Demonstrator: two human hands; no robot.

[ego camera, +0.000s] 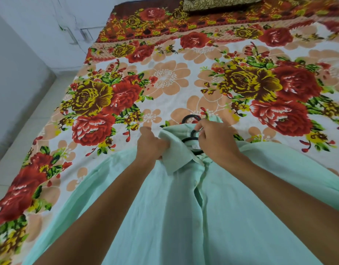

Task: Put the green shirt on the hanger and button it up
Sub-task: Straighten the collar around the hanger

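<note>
Your left hand (152, 148) is clenched on the left collar flap of the green shirt (184, 217), and your right hand (216, 140) pinches the black hanger (191, 139) at the neck opening. That shirt lies flat in the lower centre of the frame, long axis running from the bottom edge up to the collar, hook pointing toward the top; open floral bedsheet (165, 77) lies above, with the bed edge at left
</note>
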